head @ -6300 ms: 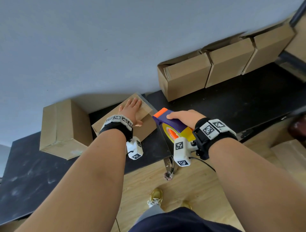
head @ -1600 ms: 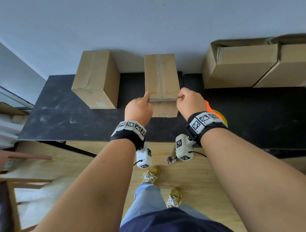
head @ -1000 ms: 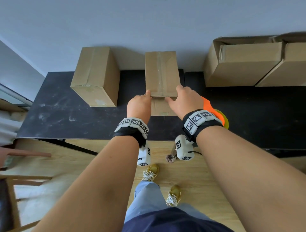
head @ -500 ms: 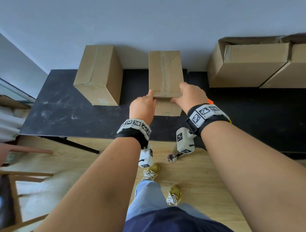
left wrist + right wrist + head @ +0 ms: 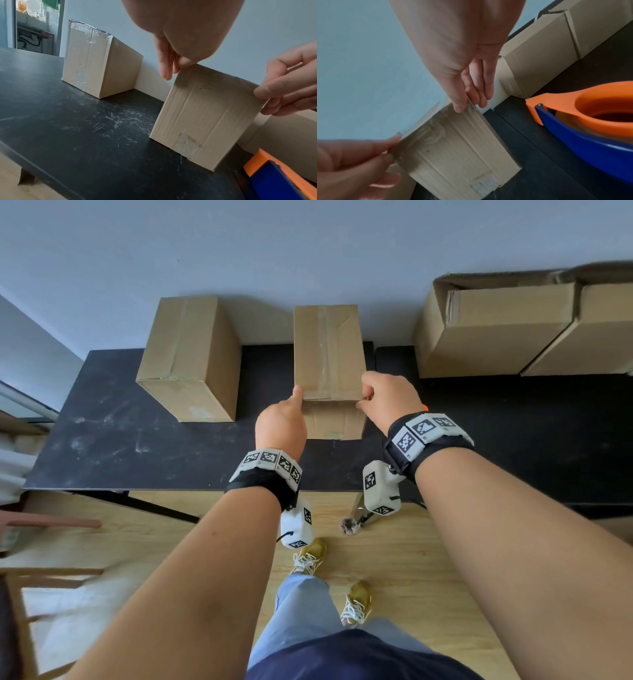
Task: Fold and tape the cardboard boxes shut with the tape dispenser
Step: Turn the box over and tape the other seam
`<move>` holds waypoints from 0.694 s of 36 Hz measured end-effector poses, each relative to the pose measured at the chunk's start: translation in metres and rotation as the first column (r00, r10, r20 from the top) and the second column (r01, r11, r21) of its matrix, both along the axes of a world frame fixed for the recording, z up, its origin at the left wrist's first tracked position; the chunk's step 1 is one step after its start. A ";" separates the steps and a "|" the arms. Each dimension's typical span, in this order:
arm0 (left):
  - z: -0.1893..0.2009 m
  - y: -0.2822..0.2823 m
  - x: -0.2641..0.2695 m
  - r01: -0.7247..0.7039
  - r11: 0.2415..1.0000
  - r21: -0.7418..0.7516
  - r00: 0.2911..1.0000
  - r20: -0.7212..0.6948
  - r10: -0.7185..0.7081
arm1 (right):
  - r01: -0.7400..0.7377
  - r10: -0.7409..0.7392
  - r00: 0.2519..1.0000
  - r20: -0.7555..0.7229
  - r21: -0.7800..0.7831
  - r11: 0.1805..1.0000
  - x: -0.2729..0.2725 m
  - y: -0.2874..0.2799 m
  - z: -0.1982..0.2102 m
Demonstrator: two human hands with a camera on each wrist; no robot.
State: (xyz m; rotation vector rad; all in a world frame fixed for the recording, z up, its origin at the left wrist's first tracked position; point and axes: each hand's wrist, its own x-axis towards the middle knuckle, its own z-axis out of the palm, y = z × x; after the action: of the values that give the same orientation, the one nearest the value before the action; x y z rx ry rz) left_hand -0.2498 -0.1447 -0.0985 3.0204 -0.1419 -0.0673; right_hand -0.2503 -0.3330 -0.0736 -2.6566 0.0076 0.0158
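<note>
Pinching the near top corners of the tall brown cardboard box (image 5: 328,350), the left hand (image 5: 281,424) and right hand (image 5: 388,398) each keep a closed grip on its edge, probably pressing the clear tape down over the rim. The box stands upright on the black tabletop (image 5: 137,440); the orange-and-blue tape dispenser (image 5: 583,121) lies set aside just right of it.

Four cardboard boxes (image 5: 329,354), one tape dispenser (image 5: 583,121)
</note>
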 end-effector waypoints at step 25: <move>0.006 -0.032 0.003 -0.067 0.981 -0.183 0.942 0.312 0.122 | 0.080 -0.073 0.996 -0.050 0.154 0.985 -0.018 -0.006 0.004</move>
State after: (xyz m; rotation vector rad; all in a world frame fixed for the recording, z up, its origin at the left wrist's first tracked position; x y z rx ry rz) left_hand -0.2470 -0.1764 -0.0930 2.8374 -0.0274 0.4270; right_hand -0.2685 -0.3389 -0.0695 -2.4967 0.1185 0.0479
